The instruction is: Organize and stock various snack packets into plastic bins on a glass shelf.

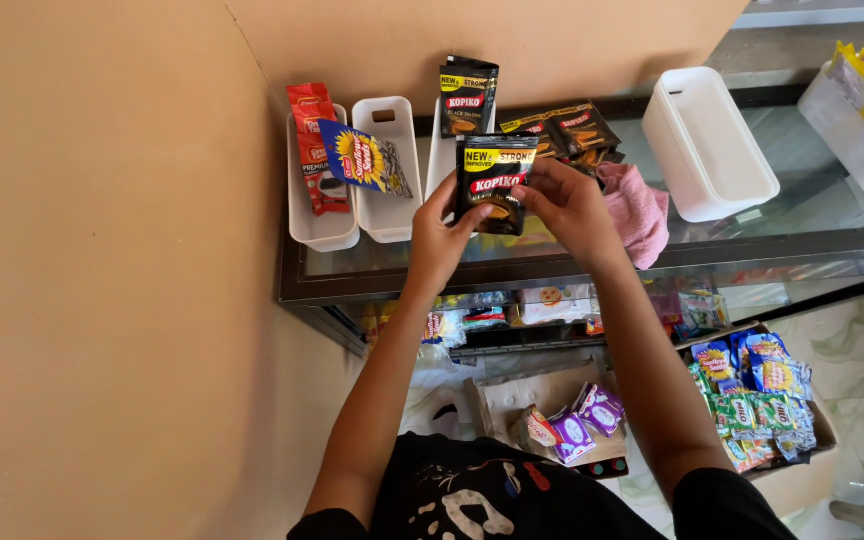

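Note:
My left hand [442,232] and my right hand [570,205] both grip a black sachet pack with yellow and red print [494,178], held above the glass counter [752,232]. Just behind it, another black pack of the same kind [467,97] stands upright in a narrow white bin [441,150]. More dark brown sachets [567,130] lie in a loose pile to the right of that bin. A pink cloth [642,210] lies beside my right hand.
Two white bins at the left hold a red packet [314,150] and a blue-and-yellow packet [362,158]. An empty white bin [709,145] lies further right. A cardboard box of snack packs [760,400] sits on the floor. A tan wall [102,250] borders the left.

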